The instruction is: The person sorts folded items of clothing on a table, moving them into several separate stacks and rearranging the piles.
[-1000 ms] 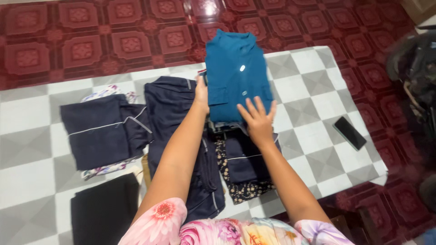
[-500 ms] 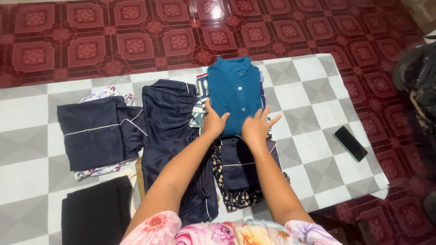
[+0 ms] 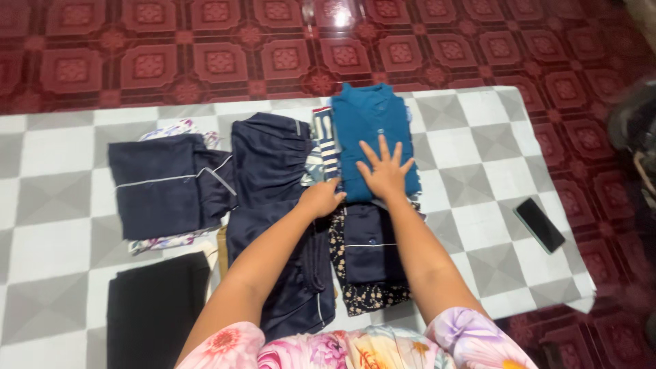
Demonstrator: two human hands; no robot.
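Observation:
A folded teal button shirt [image 3: 372, 126] lies on top of a pile of clothes on the grey-and-white checked cloth [image 3: 478, 171]. My right hand [image 3: 385, 171] rests flat on the shirt's lower part, fingers spread. My left hand [image 3: 321, 199] is at the shirt's lower left corner, fingers curled against its edge; whether it grips the cloth is unclear. A striped garment [image 3: 328, 140] shows under the shirt's left side. Below the shirt lie a folded navy top with white piping [image 3: 369, 242] and a dark floral garment [image 3: 365, 297].
Long navy trousers [image 3: 273, 205] lie left of the pile. Further left sits a folded navy piped top [image 3: 167, 184] on a floral garment, and a black folded garment [image 3: 157, 311] at the near left. A black phone [image 3: 540, 225] lies at the right. Red patterned floor [image 3: 205, 55] surrounds the cloth.
The teal shirt was set down on the pile. My right hand moved up onto it and flattened; my left hand slid down to its lower left corner. The view shifted slightly.

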